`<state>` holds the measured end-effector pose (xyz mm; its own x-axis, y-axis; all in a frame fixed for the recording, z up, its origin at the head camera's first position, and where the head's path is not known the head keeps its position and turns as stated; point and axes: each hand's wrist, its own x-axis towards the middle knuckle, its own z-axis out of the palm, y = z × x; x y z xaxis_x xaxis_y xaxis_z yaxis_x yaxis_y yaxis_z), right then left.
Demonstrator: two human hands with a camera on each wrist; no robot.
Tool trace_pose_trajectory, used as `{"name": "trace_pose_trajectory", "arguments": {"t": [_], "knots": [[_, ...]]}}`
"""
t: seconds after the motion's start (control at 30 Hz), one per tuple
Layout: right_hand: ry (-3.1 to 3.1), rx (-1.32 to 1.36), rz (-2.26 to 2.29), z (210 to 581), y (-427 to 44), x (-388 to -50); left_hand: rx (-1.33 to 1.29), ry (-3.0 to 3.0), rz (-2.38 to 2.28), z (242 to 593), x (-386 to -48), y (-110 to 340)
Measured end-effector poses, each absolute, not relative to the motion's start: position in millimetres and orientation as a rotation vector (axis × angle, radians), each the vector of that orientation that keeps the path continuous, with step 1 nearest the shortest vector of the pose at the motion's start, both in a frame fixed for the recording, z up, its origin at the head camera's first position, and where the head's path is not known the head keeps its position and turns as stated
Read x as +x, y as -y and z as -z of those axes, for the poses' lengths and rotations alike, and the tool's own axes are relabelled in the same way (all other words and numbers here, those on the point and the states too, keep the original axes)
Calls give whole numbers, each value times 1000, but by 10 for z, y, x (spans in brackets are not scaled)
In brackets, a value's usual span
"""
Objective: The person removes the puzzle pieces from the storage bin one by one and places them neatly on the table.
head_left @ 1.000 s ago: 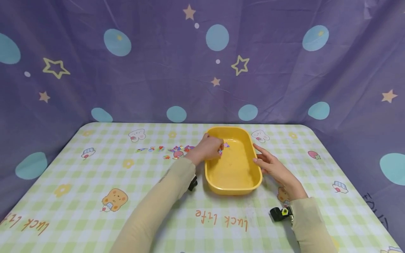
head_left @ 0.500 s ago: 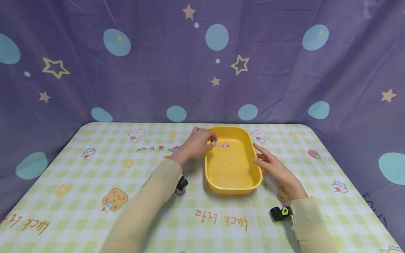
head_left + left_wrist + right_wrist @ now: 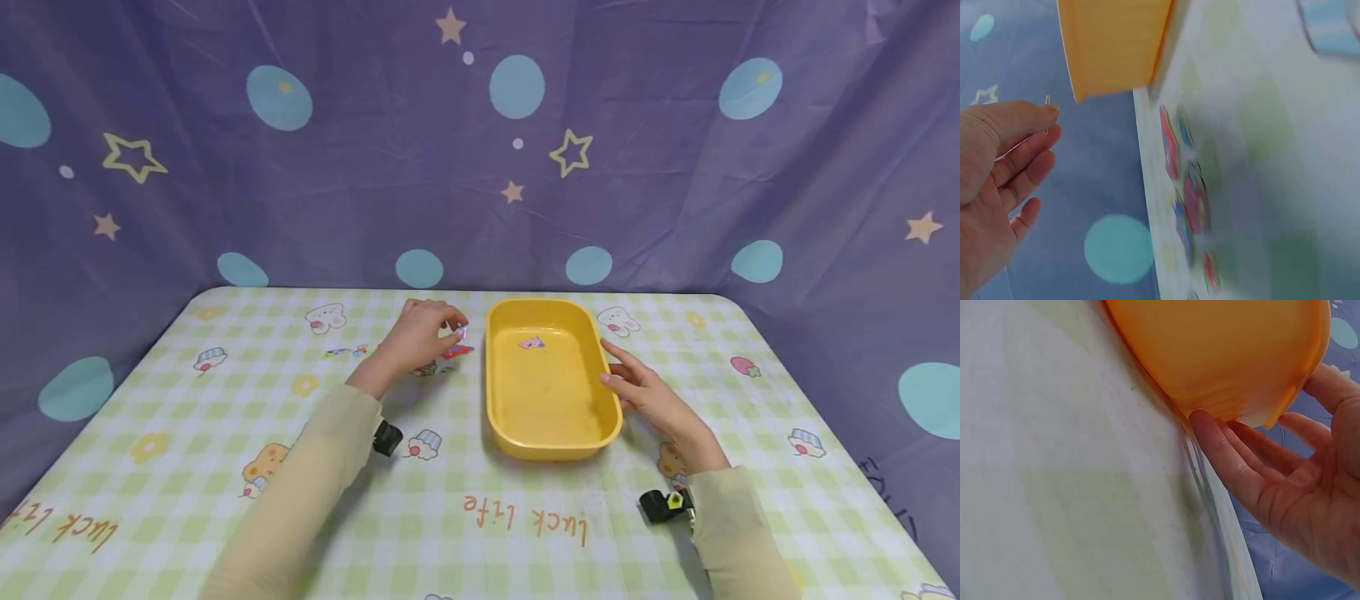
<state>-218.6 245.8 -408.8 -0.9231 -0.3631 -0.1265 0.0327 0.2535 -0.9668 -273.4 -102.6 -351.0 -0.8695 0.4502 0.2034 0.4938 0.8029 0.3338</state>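
My left hand (image 3: 415, 337) is above the table, left of the yellow tray (image 3: 553, 400). Between thumb and forefinger it pinches a small flat cut-out piece (image 3: 462, 332), seen edge-on as a thin clear-edged sliver in the left wrist view. One pink cut-out piece (image 3: 532, 342) lies inside the tray. Below the left hand lie several colourful cut-out pieces, among them a red piece (image 3: 457, 352); the hand hides some of them. My right hand (image 3: 651, 400) rests against the tray's right side, its fairly straight fingers (image 3: 1225, 447) touching the outer wall and its thumb near the rim.
More small cut-out pieces (image 3: 346, 352) lie in a row farther left. A green-and-white checked cloth (image 3: 525, 558) with printed figures covers the table. Behind it hangs a purple curtain (image 3: 337, 200) with stars and blue dots.
My left hand has moved left, out of the tray and over the table, carrying one cut-out piece. The pink piece in the tray stays. My right hand and the tray have not moved.
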Motion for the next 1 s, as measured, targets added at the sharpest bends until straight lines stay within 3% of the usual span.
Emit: {"name": "trace_pose_trajectory", "arguments": {"t": [0.6,1.0], "knots": [[-2212,-294,1703,4096,-2474,-2195,-522,2980,498,3745,-2570,1778],[-2199,-295,1717,4085,-2453,-2191,-482,3080,402,3824,-2579,2039]]}}
